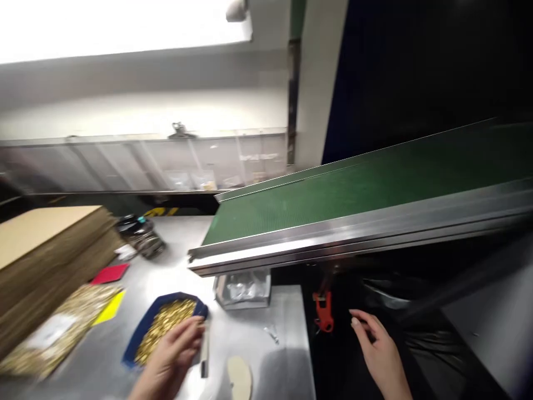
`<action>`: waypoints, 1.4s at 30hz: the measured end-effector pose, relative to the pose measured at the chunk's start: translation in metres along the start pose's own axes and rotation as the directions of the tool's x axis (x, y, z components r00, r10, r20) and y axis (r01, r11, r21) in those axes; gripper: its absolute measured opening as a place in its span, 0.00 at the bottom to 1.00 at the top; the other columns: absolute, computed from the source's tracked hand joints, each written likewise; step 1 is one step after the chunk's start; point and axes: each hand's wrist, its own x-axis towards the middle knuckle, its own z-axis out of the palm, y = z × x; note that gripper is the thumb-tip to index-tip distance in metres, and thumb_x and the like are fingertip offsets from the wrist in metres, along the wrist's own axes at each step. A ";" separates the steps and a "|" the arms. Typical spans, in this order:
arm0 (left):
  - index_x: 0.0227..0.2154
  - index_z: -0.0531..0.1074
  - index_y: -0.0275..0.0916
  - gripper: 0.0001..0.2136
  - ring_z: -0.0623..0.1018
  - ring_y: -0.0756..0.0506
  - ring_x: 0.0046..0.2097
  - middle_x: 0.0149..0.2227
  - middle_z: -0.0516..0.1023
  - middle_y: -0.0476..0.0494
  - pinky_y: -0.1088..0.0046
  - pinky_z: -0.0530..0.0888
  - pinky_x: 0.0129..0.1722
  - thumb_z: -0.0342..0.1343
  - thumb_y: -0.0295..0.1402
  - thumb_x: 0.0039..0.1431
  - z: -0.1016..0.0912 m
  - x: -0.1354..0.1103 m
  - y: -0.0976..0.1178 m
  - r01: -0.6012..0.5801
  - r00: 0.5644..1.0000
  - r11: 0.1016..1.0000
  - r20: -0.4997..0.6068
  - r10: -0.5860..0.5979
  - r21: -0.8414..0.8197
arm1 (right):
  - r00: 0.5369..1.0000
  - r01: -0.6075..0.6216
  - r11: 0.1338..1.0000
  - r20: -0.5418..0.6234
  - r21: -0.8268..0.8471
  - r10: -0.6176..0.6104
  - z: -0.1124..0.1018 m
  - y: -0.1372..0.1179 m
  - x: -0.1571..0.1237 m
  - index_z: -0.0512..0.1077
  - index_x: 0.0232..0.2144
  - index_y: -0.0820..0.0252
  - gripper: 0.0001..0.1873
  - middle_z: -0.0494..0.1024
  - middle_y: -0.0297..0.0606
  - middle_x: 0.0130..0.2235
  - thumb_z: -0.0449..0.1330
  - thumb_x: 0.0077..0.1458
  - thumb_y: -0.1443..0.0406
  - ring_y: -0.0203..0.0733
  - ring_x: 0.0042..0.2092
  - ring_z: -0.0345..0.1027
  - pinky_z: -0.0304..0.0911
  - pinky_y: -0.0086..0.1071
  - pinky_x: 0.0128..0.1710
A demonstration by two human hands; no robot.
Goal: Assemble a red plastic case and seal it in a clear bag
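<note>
One green conveyor (pixel 366 194) slopes over my steel worktop (pixel 275 355). One blue tray (pixel 144 328) of small brass pieces (pixel 166 325) sits near its front edge; they look light, hard, slippery, best pinched or scooped. My left hand (pixel 172 355) rests, fingers curled, at the tray's rim. My right hand (pixel 375 344) hovers open beside one orange clip (pixel 323 311).

A blue tray (pixel 144 328) lies near left on the tabletop (pixel 275 366). It holds small gold pieces (pixel 164 325), heaped loosely.
</note>
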 end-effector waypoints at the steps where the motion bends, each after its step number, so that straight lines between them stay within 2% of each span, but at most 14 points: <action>1: 0.34 0.80 0.35 0.25 0.75 0.52 0.27 0.29 0.77 0.48 0.82 0.74 0.24 0.83 0.34 0.31 -0.006 -0.014 -0.011 0.029 1.000 0.995 -0.006 -0.030 -0.092 | 0.994 -0.041 0.996 0.103 0.082 0.032 0.009 -0.022 -0.010 0.79 0.47 0.55 0.18 0.84 0.42 0.44 0.60 0.63 0.52 0.45 0.41 0.81 0.76 0.29 0.40; 3: 0.30 0.81 0.36 0.28 0.73 0.55 0.26 0.27 0.76 0.49 0.87 0.70 0.21 0.85 0.32 0.19 0.004 -0.036 -0.035 0.121 0.992 0.952 0.064 -0.107 -0.281 | 0.949 -0.036 0.973 0.312 0.228 -0.038 0.023 -0.075 -0.029 0.79 0.47 0.53 0.15 0.84 0.40 0.42 0.61 0.63 0.54 0.43 0.39 0.81 0.77 0.28 0.39; 5: 0.28 0.82 0.35 0.25 0.72 0.57 0.25 0.27 0.76 0.47 0.90 0.68 0.21 0.85 0.30 0.22 0.024 -0.051 -0.056 0.208 0.973 0.911 0.173 -0.154 -0.357 | 0.875 0.045 0.936 0.438 0.349 -0.205 0.031 -0.129 -0.042 0.78 0.48 0.52 0.13 0.82 0.40 0.40 0.60 0.65 0.57 0.42 0.38 0.79 0.76 0.28 0.37; 7: 0.27 0.82 0.34 0.21 0.72 0.58 0.24 0.27 0.77 0.46 0.90 0.67 0.21 0.84 0.31 0.28 0.041 -0.061 -0.070 0.275 0.943 0.889 0.283 -0.176 -0.365 | 0.797 0.139 0.898 0.492 0.417 -0.351 0.036 -0.172 -0.046 0.78 0.47 0.51 0.11 0.81 0.39 0.40 0.59 0.67 0.60 0.41 0.40 0.78 0.75 0.28 0.40; 9: 0.28 0.82 0.33 0.19 0.70 0.58 0.23 0.26 0.76 0.46 0.90 0.67 0.21 0.83 0.33 0.34 0.048 -0.067 -0.077 0.301 0.918 0.893 0.353 -0.178 -0.333 | 0.740 0.193 0.888 0.533 0.417 -0.411 0.039 -0.198 -0.043 0.77 0.48 0.50 0.10 0.81 0.37 0.42 0.57 0.68 0.62 0.40 0.42 0.77 0.74 0.28 0.42; 11: 0.29 0.82 0.32 0.18 0.69 0.58 0.22 0.26 0.76 0.45 0.89 0.67 0.21 0.82 0.35 0.37 0.048 -0.070 -0.080 0.295 0.911 0.907 0.375 -0.172 -0.301 | 0.691 0.206 0.894 0.588 0.398 -0.421 0.041 -0.210 -0.037 0.77 0.48 0.49 0.11 0.80 0.37 0.43 0.56 0.68 0.62 0.39 0.43 0.77 0.73 0.27 0.42; 15: 0.31 0.83 0.33 0.19 0.70 0.58 0.23 0.26 0.76 0.46 0.88 0.68 0.23 0.82 0.36 0.37 0.045 -0.071 -0.083 0.276 0.919 0.914 0.360 -0.161 -0.296 | 0.583 0.159 0.902 0.699 0.402 -0.414 0.044 -0.212 -0.030 0.78 0.46 0.49 0.11 0.79 0.35 0.44 0.55 0.69 0.61 0.37 0.43 0.77 0.73 0.27 0.42; 17: 0.31 0.83 0.33 0.18 0.70 0.58 0.23 0.26 0.76 0.46 0.88 0.68 0.23 0.81 0.36 0.39 0.045 -0.070 -0.085 0.269 0.917 0.920 0.369 -0.154 -0.285 | 0.570 0.127 0.909 0.721 0.397 -0.394 0.044 -0.209 -0.030 0.79 0.45 0.49 0.11 0.79 0.35 0.43 0.56 0.69 0.61 0.36 0.43 0.76 0.72 0.27 0.42; 27: 0.34 0.83 0.31 0.19 0.69 0.58 0.24 0.26 0.75 0.47 0.87 0.65 0.23 0.81 0.34 0.40 0.053 -0.067 -0.089 0.302 0.891 0.937 0.401 -0.213 -0.173 | 0.606 -0.012 0.940 0.751 0.340 -0.264 0.036 -0.202 -0.022 0.81 0.37 0.51 0.07 0.76 0.33 0.38 0.62 0.64 0.63 0.36 0.39 0.72 0.66 0.30 0.39; 31: 0.33 0.83 0.30 0.18 0.69 0.58 0.25 0.27 0.75 0.47 0.87 0.65 0.25 0.80 0.35 0.43 0.059 -0.071 -0.084 0.320 0.860 0.936 0.459 -0.222 -0.149 | 0.669 -0.001 0.908 0.675 0.419 -0.311 0.039 -0.194 -0.027 0.77 0.35 0.54 0.07 0.73 0.33 0.37 0.61 0.65 0.61 0.36 0.38 0.69 0.65 0.30 0.39; 33: 0.34 0.82 0.31 0.17 0.72 0.56 0.28 0.29 0.76 0.45 0.85 0.68 0.28 0.80 0.34 0.44 0.061 -0.072 -0.082 0.310 0.865 0.939 0.455 -0.213 -0.150 | 0.723 0.039 0.901 0.610 0.432 -0.324 0.039 -0.189 -0.029 0.74 0.34 0.55 0.09 0.72 0.34 0.36 0.58 0.66 0.59 0.36 0.38 0.69 0.65 0.30 0.40; 35: 0.34 0.82 0.32 0.16 0.74 0.54 0.31 0.30 0.77 0.45 0.83 0.70 0.32 0.79 0.34 0.45 0.060 -0.072 -0.084 0.283 0.879 0.946 0.437 -0.189 -0.160 | 0.736 0.128 0.915 0.581 0.383 -0.347 0.035 -0.184 -0.029 0.73 0.35 0.54 0.10 0.72 0.34 0.37 0.56 0.68 0.59 0.36 0.38 0.69 0.65 0.30 0.39; 40: 0.33 0.80 0.35 0.19 0.72 0.54 0.25 0.26 0.76 0.48 0.80 0.66 0.26 0.80 0.40 0.43 0.054 -0.065 -0.103 0.166 0.875 0.978 0.476 -0.088 -0.124 | 0.569 0.465 0.853 0.658 0.238 -0.493 0.028 -0.168 -0.034 0.73 0.38 0.51 0.10 0.76 0.34 0.37 0.52 0.70 0.61 0.35 0.34 0.73 0.67 0.27 0.35; 42: 0.33 0.80 0.35 0.21 0.73 0.53 0.24 0.27 0.78 0.46 0.78 0.66 0.26 0.80 0.43 0.41 0.051 -0.059 -0.114 0.131 0.875 0.988 0.479 -0.074 -0.087 | 0.570 0.524 0.828 0.641 0.197 -0.513 0.026 -0.163 -0.040 0.73 0.36 0.49 0.10 0.77 0.33 0.34 0.53 0.69 0.60 0.35 0.31 0.74 0.69 0.25 0.32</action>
